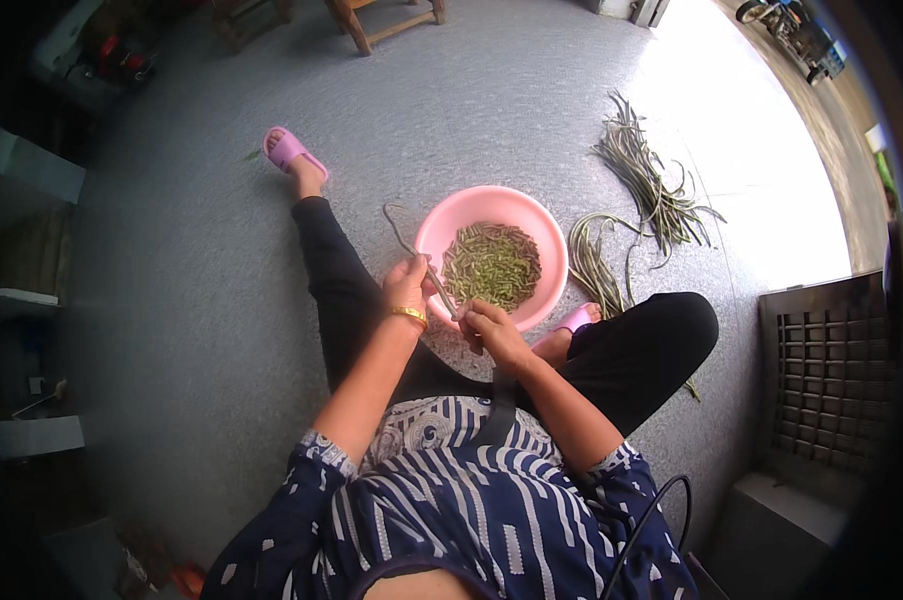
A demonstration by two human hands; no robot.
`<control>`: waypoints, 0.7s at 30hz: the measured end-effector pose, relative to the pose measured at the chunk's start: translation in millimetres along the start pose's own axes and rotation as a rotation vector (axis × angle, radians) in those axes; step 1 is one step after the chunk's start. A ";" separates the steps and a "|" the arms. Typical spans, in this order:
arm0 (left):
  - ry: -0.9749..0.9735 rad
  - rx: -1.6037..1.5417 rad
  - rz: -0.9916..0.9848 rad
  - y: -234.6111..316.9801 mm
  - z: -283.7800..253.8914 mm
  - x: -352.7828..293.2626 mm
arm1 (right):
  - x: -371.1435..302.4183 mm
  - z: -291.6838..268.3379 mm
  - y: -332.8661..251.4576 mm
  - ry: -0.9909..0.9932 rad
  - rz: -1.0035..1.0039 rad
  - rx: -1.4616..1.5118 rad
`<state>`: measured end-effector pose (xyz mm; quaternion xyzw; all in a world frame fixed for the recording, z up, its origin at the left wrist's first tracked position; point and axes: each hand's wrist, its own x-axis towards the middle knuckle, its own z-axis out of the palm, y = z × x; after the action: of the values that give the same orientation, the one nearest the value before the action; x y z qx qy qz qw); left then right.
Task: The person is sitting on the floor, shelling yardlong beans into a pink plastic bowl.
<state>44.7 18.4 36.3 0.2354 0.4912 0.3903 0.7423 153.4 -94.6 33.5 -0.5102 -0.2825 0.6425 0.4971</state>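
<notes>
Held bean: one yardlong bean (441, 291), slim and grey-green, slants through the centre of the frame, its free length curving up and left above the basin's left rim.
Bean's feel: probably very light and bendy along its length, yet crisp enough to snap under a sharp bend; the skin looks smooth, perhaps a little slick if damp.
Bean's grip: best pinched close to the working end with the other hand steadying the middle, since the loose tail likely sways.
Right hand: the right hand (494, 332), just below centre, has thumb and fingertips pinching the lower end; its forearm angles up and left from lower right. Exact finger contact is too small to tell.
Left hand: the left hand (408, 284), left of centre, curls its fingers round the middle of the bean; its forearm rises from lower left, with a gold bracelet (410, 315) at the wrist.
Pink basin: the round basin (492, 197) stands on the floor just beyond the hands, at centre.
Basin's contents: short bean pieces (492, 265) cover its bottom.
Loose beans: whole long beans (652, 185) lie in bundles on the floor, upper right.
</notes>
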 end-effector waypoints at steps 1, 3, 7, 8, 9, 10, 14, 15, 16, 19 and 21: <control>0.014 0.009 0.034 -3.0 0.9 -0.9 | 0.2 0.6 -3.8 -0.001 0.006 -0.027; -0.003 0.069 0.074 -7.2 -0.2 -5.0 | -3.3 2.3 -11.4 -0.043 0.059 -0.069; -0.007 0.154 0.071 -11.5 4.2 -8.7 | 0.6 3.1 3.5 -0.012 -0.019 -0.269; -0.006 0.154 0.072 -11.1 4.6 -9.2 | 1.2 3.6 6.5 0.036 -0.116 -0.335; -0.026 0.114 0.021 -10.5 5.1 -9.6 | 1.6 2.2 7.3 0.035 -0.116 -0.335; -0.043 0.072 -0.029 -10.1 4.1 -10.1 | 1.0 3.1 2.9 -0.009 -0.184 -0.478; -0.045 -0.003 -0.238 -13.3 0.3 -13.0 | -8.4 11.1 -19.8 -0.126 -0.351 -0.637; -0.090 -0.005 -0.254 -13.9 -0.8 -14.3 | -9.2 11.5 -21.2 -0.127 -0.352 -0.636; -0.135 -0.007 -0.271 -13.8 -0.5 -15.9 | -10.4 10.7 -22.3 -0.141 -0.369 -0.666; -0.128 0.042 -0.285 -11.6 5.4 -21.1 | -13.7 8.7 -25.1 -0.200 -0.350 -0.692; -0.030 -0.024 -0.254 -24.7 0.5 -7.2 | -20.8 17.7 -27.2 -0.364 -0.404 -0.723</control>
<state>52.2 -1.9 22.3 0.1685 0.5011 0.2953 0.7958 146.0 -101.9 70.5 -0.4644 -0.6654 0.4719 0.3448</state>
